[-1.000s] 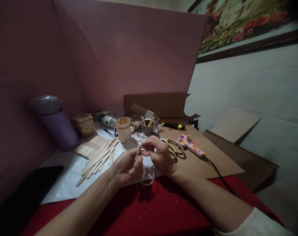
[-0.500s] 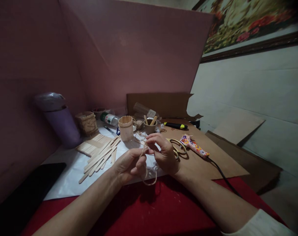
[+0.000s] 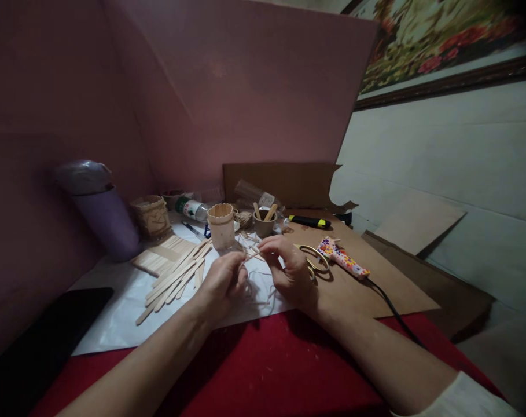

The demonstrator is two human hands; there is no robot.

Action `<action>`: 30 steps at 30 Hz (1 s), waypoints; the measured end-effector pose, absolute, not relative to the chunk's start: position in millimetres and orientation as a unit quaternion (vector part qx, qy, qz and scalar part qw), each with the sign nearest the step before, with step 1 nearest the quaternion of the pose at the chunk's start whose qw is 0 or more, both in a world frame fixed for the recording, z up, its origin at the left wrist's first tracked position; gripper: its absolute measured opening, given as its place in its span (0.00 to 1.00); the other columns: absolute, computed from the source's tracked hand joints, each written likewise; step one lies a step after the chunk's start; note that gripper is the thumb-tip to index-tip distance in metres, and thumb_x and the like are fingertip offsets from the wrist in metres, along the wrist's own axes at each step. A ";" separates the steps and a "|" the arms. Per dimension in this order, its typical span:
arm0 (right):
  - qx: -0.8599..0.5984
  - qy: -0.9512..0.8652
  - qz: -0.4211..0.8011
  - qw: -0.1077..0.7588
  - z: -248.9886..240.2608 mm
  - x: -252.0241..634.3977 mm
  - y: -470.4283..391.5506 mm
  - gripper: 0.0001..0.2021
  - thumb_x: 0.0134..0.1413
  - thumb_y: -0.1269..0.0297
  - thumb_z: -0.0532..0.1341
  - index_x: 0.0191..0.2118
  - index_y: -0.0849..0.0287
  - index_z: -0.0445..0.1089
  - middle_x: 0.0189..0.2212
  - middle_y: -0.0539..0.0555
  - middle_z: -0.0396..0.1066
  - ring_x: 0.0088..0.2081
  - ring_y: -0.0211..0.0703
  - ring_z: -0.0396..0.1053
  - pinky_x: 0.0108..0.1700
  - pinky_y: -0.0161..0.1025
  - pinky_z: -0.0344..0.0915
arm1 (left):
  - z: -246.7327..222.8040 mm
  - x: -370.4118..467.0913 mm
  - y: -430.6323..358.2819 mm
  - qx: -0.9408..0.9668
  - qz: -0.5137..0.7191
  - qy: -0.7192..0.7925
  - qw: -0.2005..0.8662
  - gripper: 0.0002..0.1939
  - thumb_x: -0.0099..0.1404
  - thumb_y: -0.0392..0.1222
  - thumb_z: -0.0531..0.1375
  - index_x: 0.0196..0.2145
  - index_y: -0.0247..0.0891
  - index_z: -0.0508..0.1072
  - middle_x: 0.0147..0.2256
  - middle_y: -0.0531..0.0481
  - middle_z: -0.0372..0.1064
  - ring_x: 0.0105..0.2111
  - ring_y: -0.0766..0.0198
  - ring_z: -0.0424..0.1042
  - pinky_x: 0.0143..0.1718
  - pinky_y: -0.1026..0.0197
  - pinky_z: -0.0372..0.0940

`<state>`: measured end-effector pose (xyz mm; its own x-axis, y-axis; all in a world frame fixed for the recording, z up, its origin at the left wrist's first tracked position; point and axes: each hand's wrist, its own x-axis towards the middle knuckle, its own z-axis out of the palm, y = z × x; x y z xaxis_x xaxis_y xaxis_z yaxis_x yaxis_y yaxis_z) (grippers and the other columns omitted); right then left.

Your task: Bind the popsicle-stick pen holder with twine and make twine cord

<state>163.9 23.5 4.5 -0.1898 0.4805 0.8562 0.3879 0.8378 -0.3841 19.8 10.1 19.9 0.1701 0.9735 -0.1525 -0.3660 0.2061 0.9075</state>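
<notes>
Between my two hands a short stretch of twine (image 3: pixel 253 255) runs taut. My left hand (image 3: pixel 225 282) pinches one end, its other fingers curled in. The thumb and fingertips of my right hand (image 3: pixel 289 269) close on the other side. Loose twine dangles below, blurred, over the white sheet. Just beyond my left hand stands a pale wooden-stick cup (image 3: pixel 221 229) with a cord band near its rim. Gold-handled scissors (image 3: pixel 317 259) lie against my right hand, their blades hidden by it.
Craft sticks (image 3: pixel 176 278) are heaped at left, near a purple tumbler (image 3: pixel 104 223). A flower-patterned glue gun (image 3: pixel 343 258) with a black cord rests on the cardboard (image 3: pixel 393 289) at right. Behind are a yellow-black cutter (image 3: pixel 309 222), a small pot (image 3: pixel 265 225) holding sticks, and plastic bottles (image 3: pixel 193 208).
My left hand has drawn a little left and up, away from the right. The twine, looped and slack before, is now stretched between the fingertips. The hanging loop has swung.
</notes>
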 end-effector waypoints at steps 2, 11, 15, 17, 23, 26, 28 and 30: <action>-0.335 -0.770 0.029 0.542 2.8 163.8 25.3 0.05 0.57 0.72 0.54 0.32 0.57 0.65 0.32 0.54 0.68 0.36 0.41 0.67 0.38 0.38 0.63 | 18.9 15.8 15.5 0.391 0.565 0.415 0.597 0.07 0.57 0.39 0.56 0.23 0.37 0.63 0.07 0.60 0.54 0.06 0.75 0.45 0.09 0.72 0.41; -0.458 -0.753 0.027 0.472 1.1 163.5 29.5 0.05 0.55 0.69 0.56 0.29 0.58 0.66 0.28 0.51 0.70 0.31 0.40 0.66 0.33 0.35 0.58 | 26.0 8.3 16.1 0.413 0.536 0.284 0.679 0.12 0.54 0.43 0.65 0.29 0.37 0.65 0.21 0.59 0.59 0.13 0.78 0.51 0.12 0.72 0.41; -0.490 -0.717 0.044 0.493 3.6 165.1 32.3 0.04 0.54 0.68 0.57 0.29 0.57 0.66 0.27 0.50 0.70 0.29 0.39 0.66 0.31 0.34 0.57 | 24.4 9.2 14.8 0.458 0.472 0.344 0.670 0.10 0.52 0.43 0.66 0.26 0.35 0.69 0.18 0.58 0.58 0.16 0.76 0.53 0.15 0.72 0.43; -0.490 -0.706 0.060 0.507 4.8 165.8 33.0 0.05 0.54 0.68 0.56 0.29 0.57 0.66 0.26 0.50 0.70 0.29 0.38 0.66 0.30 0.33 0.57 | 22.4 11.7 15.1 0.517 0.461 0.405 0.597 0.08 0.49 0.40 0.67 0.24 0.34 0.72 0.15 0.58 0.56 0.15 0.76 0.51 0.15 0.71 0.44; -0.480 -0.693 0.082 0.531 7.7 165.7 31.3 0.05 0.55 0.68 0.55 0.30 0.57 0.66 0.25 0.50 0.70 0.27 0.39 0.66 0.29 0.33 0.58 | 20.3 17.6 14.8 0.580 0.484 0.464 0.463 0.03 0.46 0.34 0.64 0.22 0.33 0.75 0.19 0.52 0.66 0.17 0.72 0.59 0.18 0.69 0.53; -0.475 -0.687 0.086 0.543 8.6 165.6 31.2 0.05 0.56 0.67 0.55 0.30 0.57 0.66 0.25 0.50 0.70 0.27 0.39 0.66 0.28 0.33 0.59 | 19.4 15.8 16.1 0.561 0.477 0.469 0.488 0.05 0.46 0.36 0.65 0.23 0.33 0.73 0.15 0.56 0.61 0.14 0.73 0.57 0.15 0.69 0.51; -0.466 -0.688 0.085 0.550 8.9 166.0 31.4 0.05 0.56 0.66 0.56 0.30 0.57 0.66 0.26 0.50 0.70 0.27 0.39 0.66 0.28 0.33 0.60 | 17.8 14.5 18.0 0.551 0.493 0.453 0.498 0.08 0.47 0.36 0.65 0.23 0.35 0.68 0.15 0.58 0.61 0.13 0.73 0.57 0.14 0.70 0.50; -0.460 -0.691 0.081 0.552 9.0 166.4 31.2 0.05 0.56 0.65 0.56 0.30 0.57 0.67 0.26 0.51 0.71 0.28 0.39 0.67 0.29 0.34 0.60 | 16.2 14.0 19.7 0.545 0.518 0.431 0.499 0.12 0.48 0.38 0.64 0.24 0.37 0.62 0.17 0.58 0.63 0.12 0.74 0.57 0.13 0.70 0.50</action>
<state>166.4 31.2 9.0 0.0325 0.7251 0.6879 0.5467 0.5633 -0.6195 14.0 19.7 16.2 0.0921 0.9866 0.1345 -0.0473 -0.1306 0.9903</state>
